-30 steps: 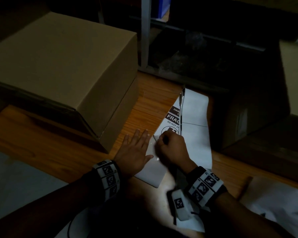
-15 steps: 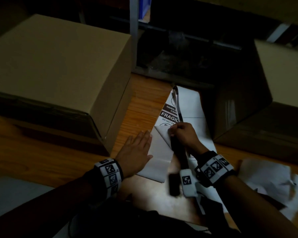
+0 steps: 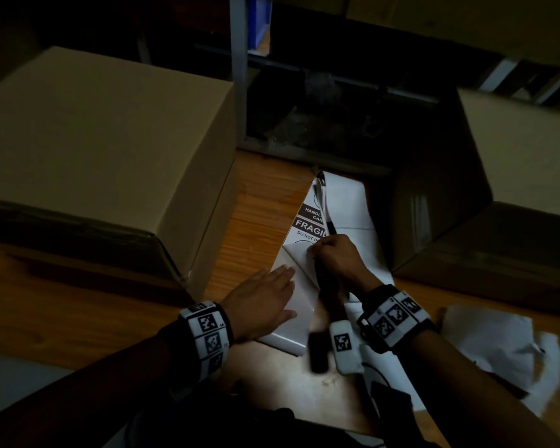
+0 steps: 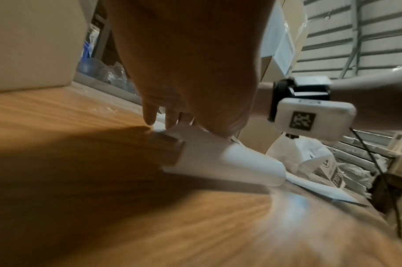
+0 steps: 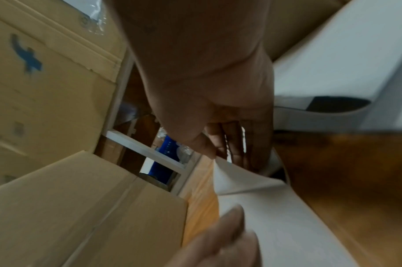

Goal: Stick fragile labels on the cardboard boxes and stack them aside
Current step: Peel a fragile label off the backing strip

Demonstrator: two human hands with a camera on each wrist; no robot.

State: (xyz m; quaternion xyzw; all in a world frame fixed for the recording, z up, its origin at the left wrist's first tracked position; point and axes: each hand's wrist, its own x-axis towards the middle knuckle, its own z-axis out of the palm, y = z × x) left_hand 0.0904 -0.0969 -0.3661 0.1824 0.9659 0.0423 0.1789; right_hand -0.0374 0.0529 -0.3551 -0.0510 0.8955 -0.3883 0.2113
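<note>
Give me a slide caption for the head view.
Left hand pins the backing sheet while right hand peels a fragile label.

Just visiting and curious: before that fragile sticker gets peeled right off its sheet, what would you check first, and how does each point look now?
1. Left hand flat, holding the backing sheet down: ok.
2. Right hand pinching the fragile label corner: ok.
3. Corner lifted from the sheet: ok.
4. Label free of creases or tears: cannot tell.
5. Cardboard box top bare, close by on the left: ok.
6. Label fully free: not ok.
</note>
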